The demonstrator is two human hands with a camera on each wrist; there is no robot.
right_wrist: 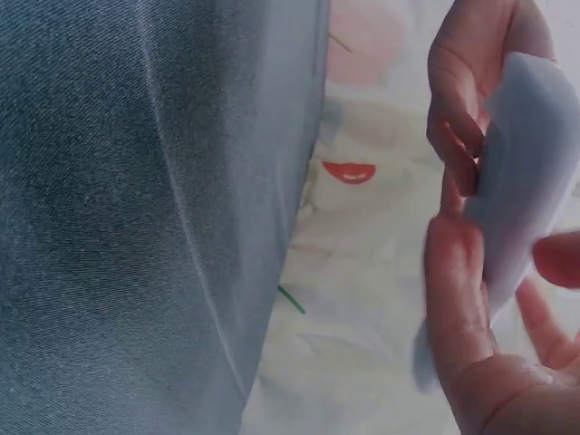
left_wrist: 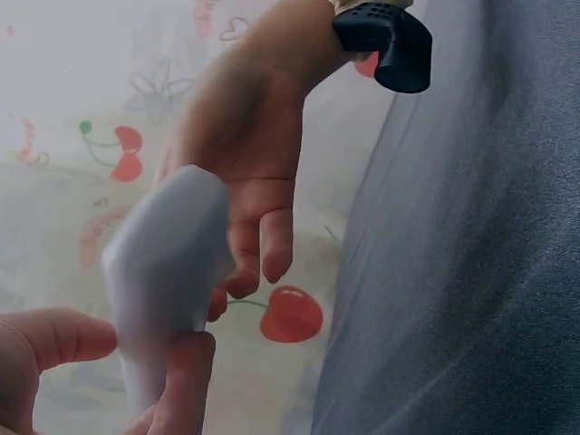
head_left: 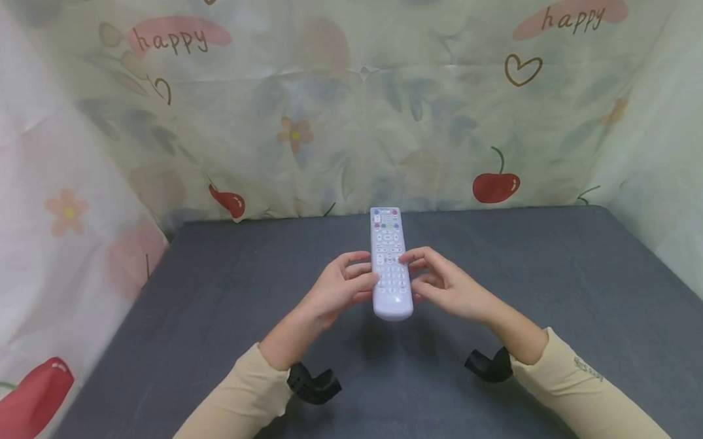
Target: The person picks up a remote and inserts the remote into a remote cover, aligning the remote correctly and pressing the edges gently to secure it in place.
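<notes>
A white remote control (head_left: pixel 391 270) with several rows of buttons is held up above the dark table, buttons facing the head camera. My left hand (head_left: pixel 344 288) grips its left edge, thumb on the front and fingers at the side. On the opposite edge my right hand (head_left: pixel 449 286) holds it between thumb and fingers, the index fingertip by the buttons. The left wrist view has the smooth, pale remote (left_wrist: pixel 172 249) between the left thumb and a finger, slightly blurred. Fingers flank the remote (right_wrist: pixel 535 163) in the right wrist view too, hiding part of its lower end.
Under both hands lies a dark grey tabletop (head_left: pixel 242 270). A patterned cloth (head_left: pixel 371 133) with cherries, hearts and lettering hangs at the back and sides. Black curved mounts (head_left: pixel 316 386) sit at both wrists, below the beige sleeves (head_left: pixel 236 401).
</notes>
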